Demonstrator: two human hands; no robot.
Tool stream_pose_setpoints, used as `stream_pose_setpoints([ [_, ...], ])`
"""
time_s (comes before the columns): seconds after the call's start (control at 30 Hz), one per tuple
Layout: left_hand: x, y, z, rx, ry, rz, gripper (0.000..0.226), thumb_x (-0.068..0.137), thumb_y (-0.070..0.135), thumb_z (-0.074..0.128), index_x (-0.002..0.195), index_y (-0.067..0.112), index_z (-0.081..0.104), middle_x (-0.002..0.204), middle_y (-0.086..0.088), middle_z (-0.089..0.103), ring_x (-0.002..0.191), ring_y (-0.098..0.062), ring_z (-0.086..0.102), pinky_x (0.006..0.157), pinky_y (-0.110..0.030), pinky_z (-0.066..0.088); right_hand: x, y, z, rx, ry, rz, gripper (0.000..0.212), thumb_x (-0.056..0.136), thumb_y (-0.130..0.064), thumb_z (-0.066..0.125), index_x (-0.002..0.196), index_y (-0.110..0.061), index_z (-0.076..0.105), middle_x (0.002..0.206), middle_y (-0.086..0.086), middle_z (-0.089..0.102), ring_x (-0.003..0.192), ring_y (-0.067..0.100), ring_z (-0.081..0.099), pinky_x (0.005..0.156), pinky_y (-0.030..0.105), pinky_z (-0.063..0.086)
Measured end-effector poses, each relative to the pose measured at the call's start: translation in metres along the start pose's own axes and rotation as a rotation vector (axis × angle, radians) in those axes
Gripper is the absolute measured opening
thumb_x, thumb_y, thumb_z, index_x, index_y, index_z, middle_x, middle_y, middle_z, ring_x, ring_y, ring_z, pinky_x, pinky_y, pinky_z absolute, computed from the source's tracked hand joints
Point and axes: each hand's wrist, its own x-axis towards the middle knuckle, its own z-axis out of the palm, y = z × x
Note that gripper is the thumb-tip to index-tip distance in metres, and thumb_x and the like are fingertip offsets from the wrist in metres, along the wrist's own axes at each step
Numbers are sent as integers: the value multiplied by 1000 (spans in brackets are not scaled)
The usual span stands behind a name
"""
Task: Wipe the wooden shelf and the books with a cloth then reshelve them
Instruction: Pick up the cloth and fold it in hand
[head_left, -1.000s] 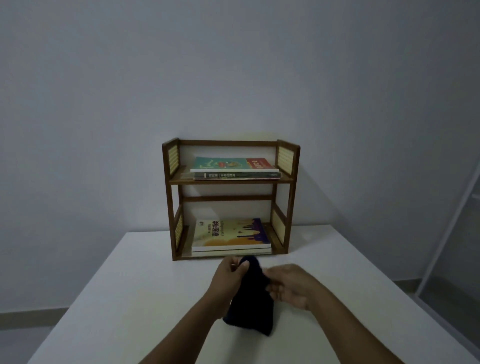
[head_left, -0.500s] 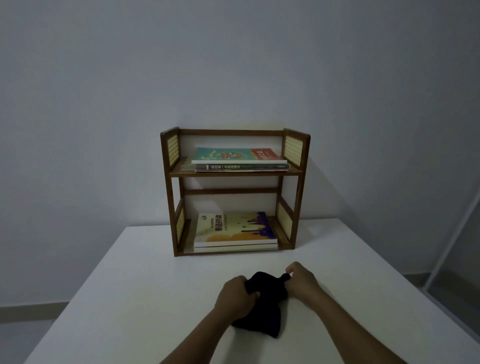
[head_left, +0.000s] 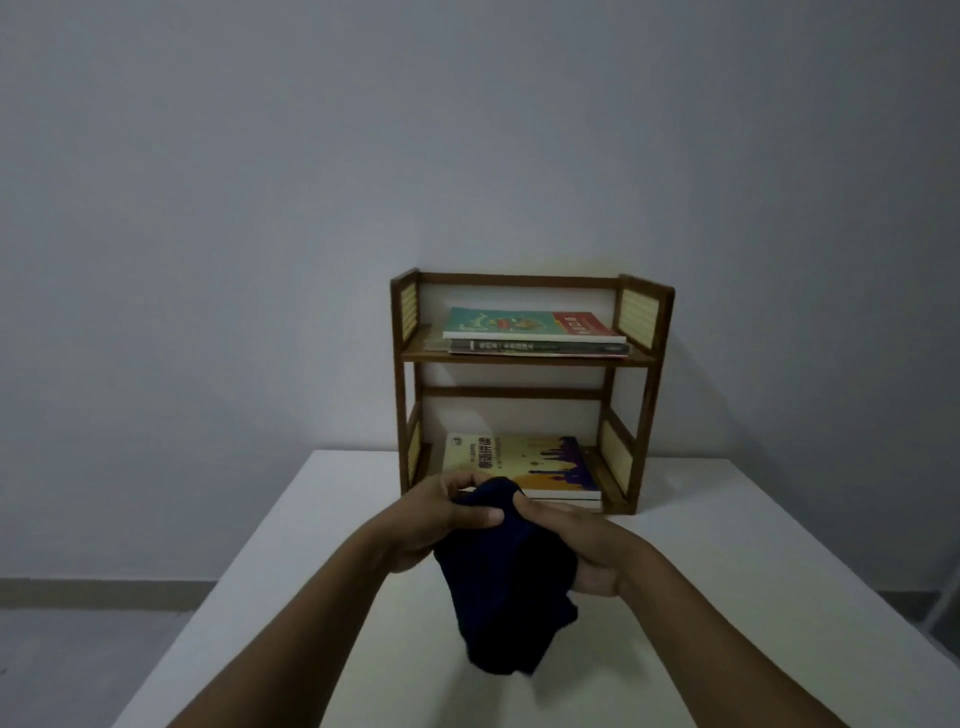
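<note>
Both hands gripped the dark cloth (head_left: 506, 582) in front of the shelf (head_left: 530, 389). The left hand (head_left: 441, 519) curled round the cloth's upper left, thumb laid across the fabric. The right hand (head_left: 582, 551) pinched the right side, fingers closed on it. Half a second earlier the hands had been lower, near the white surface (head_left: 322, 571), bunching the cloth there; by now they had lifted it, so that the top edge sat level with the shelf's bottom tier and the rest hung loose below the hands, apart from the surface as far as could be told.

On the shelf nothing had moved. Two books (head_left: 535, 332) lay stacked flat on the upper tier, and more books (head_left: 540, 462) lay flat on the lower one, a yellow and purple cover on top.

No wiping had begun. The lift suggested the cloth was being readied for use, with the lower tier nearest to hand.
</note>
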Motion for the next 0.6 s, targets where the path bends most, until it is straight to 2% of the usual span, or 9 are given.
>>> stream_pose_setpoints([
  [0.07, -20, 1, -11, 23, 115, 37, 42, 78, 16, 78, 115, 12, 61, 112, -11, 69, 99, -28, 68, 76, -32, 56, 10, 2, 25, 76, 10, -35, 46, 94, -35, 60, 132, -8, 56, 130, 24, 59, 123, 40, 55, 108, 51, 40],
  [0.1, -33, -2, -18, 88, 258, 56, 44, 78, 25, 79, 116, 14, 60, 112, -8, 68, 98, -25, 68, 74, -30, 55, 17, 5, 41, 101, 33, -38, 46, 94, -34, 60, 131, -7, 57, 127, 24, 61, 120, 40, 57, 105, 51, 44],
  [0.2, -80, -21, -31, 223, 919, 51, 49, 82, 49, 68, 117, 18, 54, 120, -2, 58, 106, -19, 58, 80, -31, 50, 35, 15, 89, 172, 72, -58, 46, 91, -34, 63, 127, -6, 59, 119, 22, 66, 112, 39, 63, 91, 46, 53],
  [0.23, -106, -28, -36, 114, 1005, 39, 48, 85, 54, 62, 116, 20, 52, 119, -2, 57, 106, -19, 56, 83, -34, 47, 42, 19, 113, 181, 44, -56, 46, 91, -33, 64, 128, -7, 59, 119, 22, 66, 112, 39, 63, 90, 46, 53],
  [0.27, -126, -33, -36, -27, 958, 19, 48, 86, 59, 56, 115, 21, 52, 116, 0, 58, 105, -18, 56, 85, -37, 46, 47, 24, 131, 203, 12, -53, 45, 91, -31, 64, 128, -8, 58, 120, 23, 65, 112, 39, 62, 90, 47, 53],
  [0.33, -163, -44, -40, -298, 699, 12, 56, 85, 67, 51, 118, 22, 59, 116, -1, 66, 107, -23, 63, 91, -45, 50, 58, 41, 171, 221, -75, -47, 41, 92, -27, 62, 129, -8, 57, 123, 24, 64, 114, 40, 61, 94, 48, 51],
  [0.4, -204, -62, -54, -471, 634, 125, 58, 85, 62, 58, 124, 20, 61, 120, -10, 67, 110, -32, 64, 95, -54, 50, 61, 64, 221, 225, -148, -11, 40, 92, -25, 61, 128, -8, 59, 124, 24, 63, 115, 40, 60, 99, 50, 49],
  [0.5, -262, -81, -75, -525, 786, 197, 65, 75, 36, 79, 128, 6, 55, 119, -22, 65, 108, -40, 64, 93, -54, 51, 64, 101, 283, 218, -181, 70, 37, 92, -25, 58, 122, -3, 62, 119, 25, 65, 113, 40, 62, 101, 50, 48],
  [0.6, -309, -106, -90, -561, 936, 167, 63, 66, 15, 81, 122, -2, 56, 110, -26, 68, 100, -43, 66, 83, -49, 56, 62, 123, 327, 8, -229, 41, 28, 91, -14, 58, 116, -2, 63, 110, 25, 68, 99, 35, 66, 83, 42, 56],
])
